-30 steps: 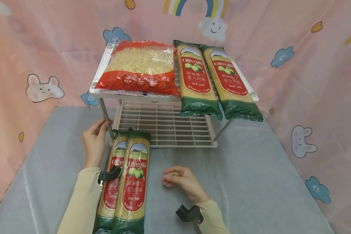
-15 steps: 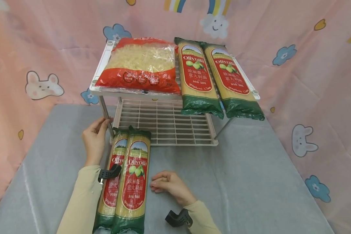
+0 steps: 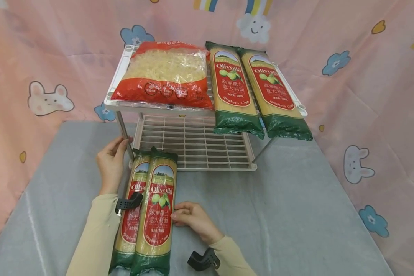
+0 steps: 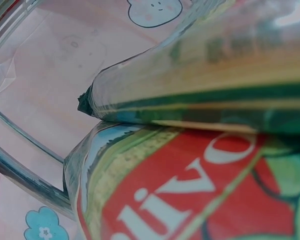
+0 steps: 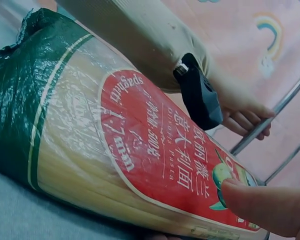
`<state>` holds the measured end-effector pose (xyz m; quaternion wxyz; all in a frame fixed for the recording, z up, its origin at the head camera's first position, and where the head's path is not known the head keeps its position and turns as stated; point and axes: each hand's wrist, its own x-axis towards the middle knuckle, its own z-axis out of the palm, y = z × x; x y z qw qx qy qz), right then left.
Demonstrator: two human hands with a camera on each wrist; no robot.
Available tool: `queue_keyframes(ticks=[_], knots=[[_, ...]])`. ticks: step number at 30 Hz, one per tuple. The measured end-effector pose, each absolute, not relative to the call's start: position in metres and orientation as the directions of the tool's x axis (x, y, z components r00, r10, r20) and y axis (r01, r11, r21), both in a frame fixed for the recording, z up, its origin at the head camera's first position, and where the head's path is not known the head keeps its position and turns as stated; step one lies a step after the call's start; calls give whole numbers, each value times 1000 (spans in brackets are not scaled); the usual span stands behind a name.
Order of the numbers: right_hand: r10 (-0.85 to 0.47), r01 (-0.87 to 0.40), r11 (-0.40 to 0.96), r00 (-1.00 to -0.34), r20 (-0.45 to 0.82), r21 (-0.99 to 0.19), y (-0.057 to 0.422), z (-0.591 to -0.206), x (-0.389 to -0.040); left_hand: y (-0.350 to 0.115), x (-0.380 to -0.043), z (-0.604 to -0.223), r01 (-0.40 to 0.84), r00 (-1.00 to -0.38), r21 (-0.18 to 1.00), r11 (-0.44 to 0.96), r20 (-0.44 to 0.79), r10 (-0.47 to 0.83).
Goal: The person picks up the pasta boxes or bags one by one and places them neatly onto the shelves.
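Two green-ended spaghetti packs lie side by side at the front of the rack. The right-hand spaghetti pack (image 3: 157, 214) partly overlaps the left-hand spaghetti pack (image 3: 129, 222). My left hand (image 3: 111, 163) grips the rack's front-left metal post (image 3: 122, 124), and its fingers curl round the post (image 5: 285, 95) in the right wrist view. At the right-hand pack's right edge is my right hand (image 3: 197, 220). Its thumb (image 5: 265, 205) presses the label side in the right wrist view, with a bit of finger low at the pack's edge; the other fingers are mostly hidden.
A two-tier white rack (image 3: 196, 153) stands at the back of the grey-covered table (image 3: 296, 214). Its upper tier bears a red pasta bag (image 3: 165, 76) and two more spaghetti packs (image 3: 232, 84), whose ends overhang the front. A pink printed curtain (image 3: 79, 42) hangs behind.
My right hand has moved left across the table to the right-hand spaghetti pack and taken hold of its edge. The left hand stays on the post.
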<state>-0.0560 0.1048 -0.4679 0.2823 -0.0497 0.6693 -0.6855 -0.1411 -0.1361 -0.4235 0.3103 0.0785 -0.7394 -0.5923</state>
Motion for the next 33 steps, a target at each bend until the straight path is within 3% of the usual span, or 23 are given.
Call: queue_keyframes(ticks=[9,21,33], knots=[[-415,397,40,-828,-376,-917,100,-466,-57,-135,-140,-421,233,-802,928,289,352,-483],[-443,347,55,-832,-334,-936,91,-469,-49,-134,-139,-419,268,-800,926,266,368,-474],[-419,417,-77,-838,-350,-906,90,-476,-49,-135,-140,-420,257,-801,924,283,367,-473]])
